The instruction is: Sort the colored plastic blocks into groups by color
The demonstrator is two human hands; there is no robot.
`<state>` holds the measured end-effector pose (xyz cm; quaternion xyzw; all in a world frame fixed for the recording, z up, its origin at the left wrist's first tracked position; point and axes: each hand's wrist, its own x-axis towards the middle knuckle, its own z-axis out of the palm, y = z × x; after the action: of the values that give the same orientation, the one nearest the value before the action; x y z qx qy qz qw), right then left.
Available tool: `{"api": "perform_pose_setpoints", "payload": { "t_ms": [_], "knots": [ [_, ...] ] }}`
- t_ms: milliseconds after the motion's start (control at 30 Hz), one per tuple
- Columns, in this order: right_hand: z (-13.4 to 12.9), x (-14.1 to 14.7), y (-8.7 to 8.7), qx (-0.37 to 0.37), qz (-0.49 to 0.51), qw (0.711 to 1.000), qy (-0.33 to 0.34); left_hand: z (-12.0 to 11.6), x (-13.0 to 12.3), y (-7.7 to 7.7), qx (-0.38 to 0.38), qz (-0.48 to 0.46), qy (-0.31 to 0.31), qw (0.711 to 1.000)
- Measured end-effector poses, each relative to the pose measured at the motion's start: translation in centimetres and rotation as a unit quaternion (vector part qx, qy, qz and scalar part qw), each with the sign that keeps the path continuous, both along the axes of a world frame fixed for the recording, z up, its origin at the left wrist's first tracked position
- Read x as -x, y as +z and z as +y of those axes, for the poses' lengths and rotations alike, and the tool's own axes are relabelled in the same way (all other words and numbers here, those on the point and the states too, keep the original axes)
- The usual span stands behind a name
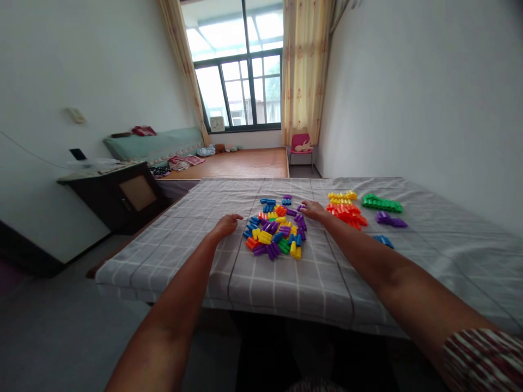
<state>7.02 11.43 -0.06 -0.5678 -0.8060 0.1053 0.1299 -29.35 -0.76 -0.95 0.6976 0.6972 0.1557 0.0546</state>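
A mixed pile of small plastic pieces (265,237), shaped like paired tubes in blue, yellow, purple, orange and green, lies on the checked tablecloth (196,256). At the pile's left side is my left hand (229,223), its fingers stretched toward the blue pieces and nothing seen in it. My right hand (314,210) is at the upper right edge of the pile, fingertips closed around a purple plastic piece (302,207). Beyond the right wrist, pieces lie grouped by colour: yellow (342,196), orange (346,214), green (382,203), purple (391,219) and blue (384,241), the last partly hidden by my forearm.
The table's front edge runs just before my body. Behind the table is a low bed (249,161) with cloths and soft toys, beneath a window. A pink chair (301,142) stands at the back right, and a dark cabinet (118,190) at the left.
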Motion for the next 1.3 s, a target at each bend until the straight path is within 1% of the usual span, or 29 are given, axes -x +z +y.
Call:
{"api": "perform_pose_setpoints", "payload": {
  "t_ms": [67, 167, 233, 333, 400, 500, 600, 733, 800, 867, 933, 1000, 1133, 1233, 1300],
  "knots": [
    [0.0, 1.3, 0.2, 0.004, 0.001, 1.0, 0.006, 1.4, 0.2, 0.0, 0.006, -0.012, -0.028, 1.0],
    [-0.6, 3.8, 1.0, -0.044, 0.006, 0.999, 0.029, 3.5, 0.1, -0.3, 0.01, -0.034, -0.059, 0.998],
    [-1.5, 5.6, 1.5, -0.059, 0.001, 0.995, 0.085, 4.6, -0.2, -0.7, 0.009, -0.046, -0.061, 0.997],
    [-2.9, 7.8, 1.8, -0.019, -0.026, 0.979, 0.199, 5.4, -0.3, -1.5, -0.022, -0.07, -0.044, 0.996],
    [-3.7, 8.6, 1.7, -0.012, -0.054, 0.97, 0.235, 5.4, 0.0, -2.0, -0.041, -0.092, -0.046, 0.994],
    [-4.1, 8.8, 1.2, -0.024, -0.069, 0.974, 0.215, 5.0, 0.5, -2.3, -0.036, -0.126, -0.059, 0.99],
    [-3.6, 8.2, 0.8, -0.03, -0.015, 0.988, 0.153, 4.8, 0.8, -2.2, -0.031, -0.131, -0.062, 0.989],
    [-2.2, 6.0, 0.8, -0.061, 0.089, 0.994, 0.027, 4.9, 0.7, -2.1, -0.038, -0.116, -0.075, 0.99],
    [-1.6, 4.5, 0.8, -0.057, 0.097, 0.993, -0.024, 5.0, 0.7, -2.2, -0.038, -0.116, -0.078, 0.989],
    [-1.2, 3.1, 0.7, -0.035, 0.082, 0.995, -0.046, 5.0, 0.7, -2.3, -0.039, -0.115, -0.078, 0.99],
    [-1.0, 2.4, 0.3, -0.019, 0.072, 0.996, -0.044, 5.0, 0.7, -2.2, -0.04, -0.114, -0.074, 0.99],
    [-0.8, 2.5, 0.1, -0.033, 0.064, 0.997, -0.02, 4.9, 0.7, -2.0, -0.036, -0.117, -0.07, 0.99],
    [-0.6, 4.7, 0.1, -0.102, 0.036, 0.992, 0.059, 4.7, 0.8, -1.7, -0.032, -0.13, -0.062, 0.989],
    [-0.8, 6.6, 0.7, -0.09, 0.01, 0.993, 0.076, 4.8, 0.9, -1.7, -0.038, -0.139, -0.053, 0.988],
    [-1.5, 7.2, 1.3, -0.074, 0.012, 0.994, 0.08, 4.9, 1.1, -1.8, -0.042, -0.14, -0.046, 0.988]
  ]
}}
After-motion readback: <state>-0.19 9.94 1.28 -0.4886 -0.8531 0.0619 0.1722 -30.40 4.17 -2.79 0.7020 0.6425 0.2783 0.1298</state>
